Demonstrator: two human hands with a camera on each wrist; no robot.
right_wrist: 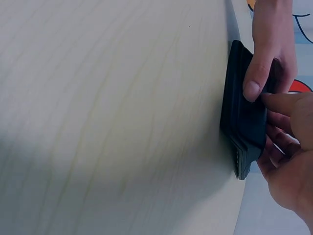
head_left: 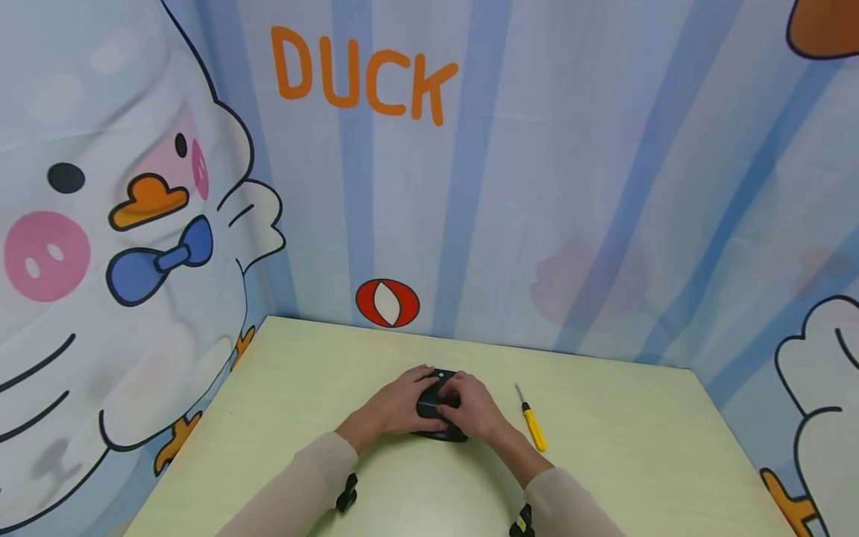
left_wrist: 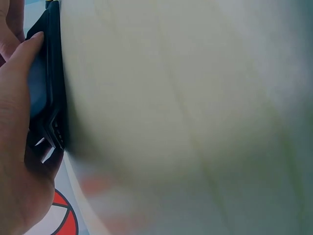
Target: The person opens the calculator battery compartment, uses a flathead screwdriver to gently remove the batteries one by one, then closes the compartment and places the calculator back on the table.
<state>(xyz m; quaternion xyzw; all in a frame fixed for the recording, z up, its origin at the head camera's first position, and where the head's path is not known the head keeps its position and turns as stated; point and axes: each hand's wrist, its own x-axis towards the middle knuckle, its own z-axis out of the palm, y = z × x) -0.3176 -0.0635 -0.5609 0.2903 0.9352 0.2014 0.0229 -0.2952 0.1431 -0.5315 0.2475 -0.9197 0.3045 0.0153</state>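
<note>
A flat black plastic case [head_left: 428, 406] lies on the table between the two hands. Slots run along one edge of it, as the right wrist view shows of the case [right_wrist: 238, 122]. My left hand [head_left: 401, 403] grips it from the left, the thumb over its near part and the fingers at the far side. Curled over the right part is my right hand [head_left: 476, 409], thumb and forefinger tips on its top and the other fingers at its edge. Both palms hide much of the case.
A screwdriver [head_left: 534, 428] with a yellow and black handle lies right of the right hand, tip pointing away. The pale wooden table [head_left: 644, 440] ends at a curtain [head_left: 537, 186] printed with ducks behind and at the sides.
</note>
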